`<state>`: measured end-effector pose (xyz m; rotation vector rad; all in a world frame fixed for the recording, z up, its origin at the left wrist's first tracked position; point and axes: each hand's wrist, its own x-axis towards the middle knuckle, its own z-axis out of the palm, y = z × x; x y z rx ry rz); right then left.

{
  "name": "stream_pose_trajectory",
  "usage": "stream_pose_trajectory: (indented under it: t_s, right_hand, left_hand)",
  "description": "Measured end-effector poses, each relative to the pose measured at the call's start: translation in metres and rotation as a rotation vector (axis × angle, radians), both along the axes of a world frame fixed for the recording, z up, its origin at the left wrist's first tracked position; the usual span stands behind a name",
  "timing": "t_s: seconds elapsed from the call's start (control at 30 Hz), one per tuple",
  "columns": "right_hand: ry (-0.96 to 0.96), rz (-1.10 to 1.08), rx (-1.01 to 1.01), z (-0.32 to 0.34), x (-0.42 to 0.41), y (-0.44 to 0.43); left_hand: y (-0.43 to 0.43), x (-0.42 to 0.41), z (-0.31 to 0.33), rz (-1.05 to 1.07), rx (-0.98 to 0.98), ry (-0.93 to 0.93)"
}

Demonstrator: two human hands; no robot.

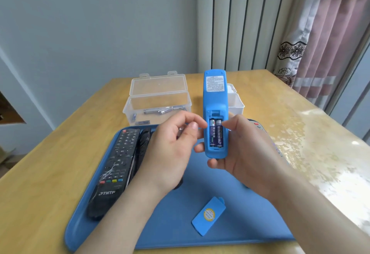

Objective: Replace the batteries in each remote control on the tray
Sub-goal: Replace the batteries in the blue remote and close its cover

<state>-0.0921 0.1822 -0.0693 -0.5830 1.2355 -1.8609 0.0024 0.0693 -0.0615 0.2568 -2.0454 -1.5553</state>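
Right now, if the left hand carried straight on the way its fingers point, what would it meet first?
Most likely the blue remote held upright by the right hand. The left hand points its fingertips at the remote's open battery bay, almost touching its left edge; depth is uncertain.

A smooth blue plastic tray point(170, 223) sits on a glossy, varnished wooden table point(300, 133). The blue remote point(215, 103) looks matt, its batteries point(215, 133) shiny-wrapped. At far left, a clear plastic box point(158, 101); the black remote point(114, 169) wears crinkled film.
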Motion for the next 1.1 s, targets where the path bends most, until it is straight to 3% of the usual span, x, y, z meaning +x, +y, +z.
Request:
stream_pose_trajectory:
  t_s: [0.1,0.17,0.3,0.43,0.57,0.73,1.1]
  right_hand:
    - [0.002,-0.029,0.019,-0.002,0.004,-0.004]
    - [-0.014,-0.048,0.016,-0.003,0.005,-0.005]
    - [-0.022,-0.051,0.017,-0.002,0.006,-0.006]
    - [-0.002,-0.06,0.021,-0.005,0.006,-0.009]
    - [0.034,-0.088,0.013,-0.007,0.007,-0.011]
    - [0.074,-0.123,0.012,-0.008,0.009,-0.014]
    - [0.147,-0.174,0.059,-0.016,0.008,-0.016]
  left_hand:
    - [0.001,-0.001,-0.01,0.17,-0.45,0.014]
    - [0.001,-0.001,-0.013,0.193,-0.498,0.015]
    - [0.001,-0.001,-0.011,0.192,-0.406,0.023]
    - [0.001,0.002,-0.01,0.341,-0.782,0.048]
    - [0.004,0.002,-0.011,0.42,-0.997,0.023]
    - [0.006,0.002,-0.01,0.436,-1.079,-0.016]
    - [0.003,-0.005,-0.012,0.401,-1.05,-0.027]
